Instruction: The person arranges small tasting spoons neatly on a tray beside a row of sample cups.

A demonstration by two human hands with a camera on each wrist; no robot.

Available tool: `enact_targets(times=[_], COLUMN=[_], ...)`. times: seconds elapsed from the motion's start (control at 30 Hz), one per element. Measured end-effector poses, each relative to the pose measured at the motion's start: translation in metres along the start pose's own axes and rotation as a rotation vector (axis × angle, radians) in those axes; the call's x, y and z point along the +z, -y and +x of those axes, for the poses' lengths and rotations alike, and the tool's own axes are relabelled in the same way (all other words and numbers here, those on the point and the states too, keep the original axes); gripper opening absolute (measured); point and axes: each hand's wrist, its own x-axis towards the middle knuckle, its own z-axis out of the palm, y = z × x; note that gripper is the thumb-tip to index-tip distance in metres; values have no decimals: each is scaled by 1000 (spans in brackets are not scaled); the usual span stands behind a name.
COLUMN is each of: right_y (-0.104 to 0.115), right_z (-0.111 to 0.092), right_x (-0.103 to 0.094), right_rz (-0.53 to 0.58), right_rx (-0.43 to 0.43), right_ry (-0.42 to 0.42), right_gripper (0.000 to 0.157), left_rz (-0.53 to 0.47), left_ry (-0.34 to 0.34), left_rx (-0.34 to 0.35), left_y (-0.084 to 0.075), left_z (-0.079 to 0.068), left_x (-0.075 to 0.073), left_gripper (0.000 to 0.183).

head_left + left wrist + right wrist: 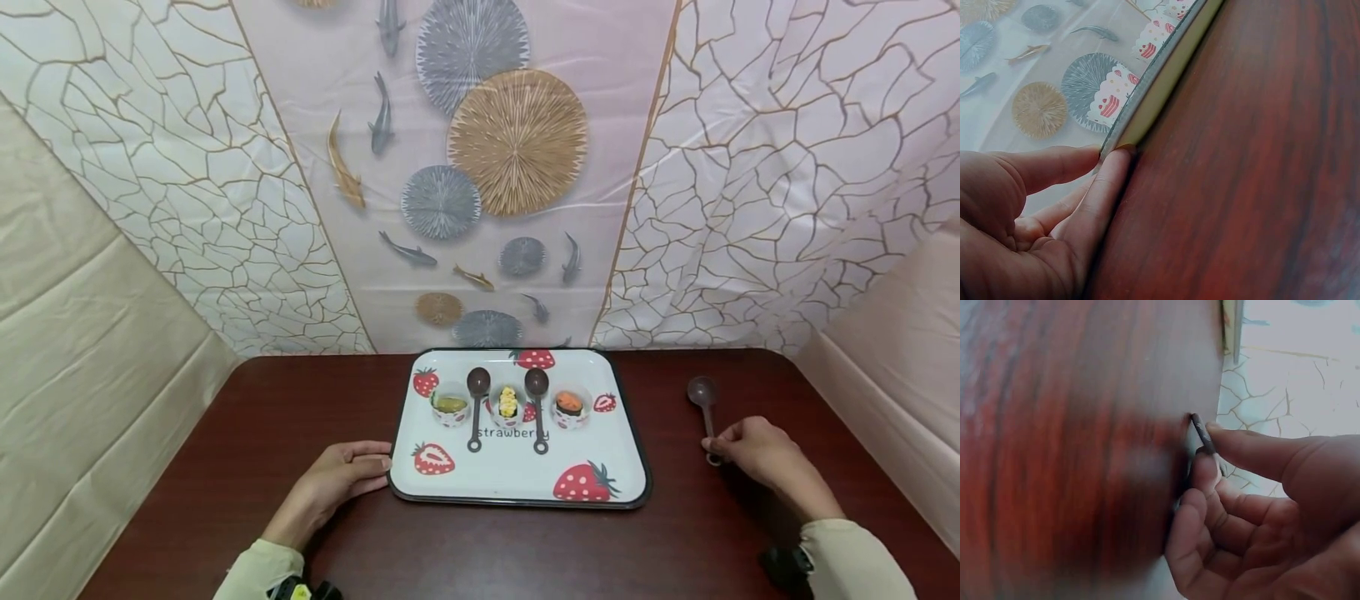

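A white strawberry-printed tray (487, 479) with a dark rim lies on the table. At its left edge my left hand (330, 483) pinches the rim, thumb above and fingers below; the left wrist view shows this hand (1041, 212) on the tray edge (1163, 100). Off to the right, my right hand (761, 454) pinches the handle end of a dark brown spoon (702, 390), its bowl pointing to the back. In the right wrist view only the spoon's handle tip (1202, 432) shows between thumb and finger.
Two brown spoons, left (478, 383) and right (537, 383), lie on the tray between small patterned cups: one with green food (450, 406), one with a yellow-topped piece (507, 404), one with an orange-topped piece (570, 406). Patterned cloth (517, 275) hangs behind the dark table (315, 400).
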Motion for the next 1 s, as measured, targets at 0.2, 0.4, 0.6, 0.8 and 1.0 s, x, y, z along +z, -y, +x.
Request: enact_targets(times=[0.2, 0.4, 0.6, 0.8, 1.0], right_y=[-10, -15, -12, -6, -7], right_z=[3, 1, -2, -5, -8], right_x=[0, 0, -1, 1, 4], right_rz=[166, 262, 255, 279, 304], right_rx=[22, -33, -80, -71, -53], right_ry=[30, 45, 82, 107, 94], right_gripper=[33, 37, 39, 43, 45], left_rz=[8, 12, 14, -4, -13], left_ry=[-13, -15, -23, -6, -2], left_rx=[-7, -3, -3, 7, 11], left_y=[-1, -1, 0, 1, 1], left_z=[-1, -1, -1, 0, 0], left_x=[1, 2, 2, 1, 2], left_gripper=[55, 55, 54, 54, 54])
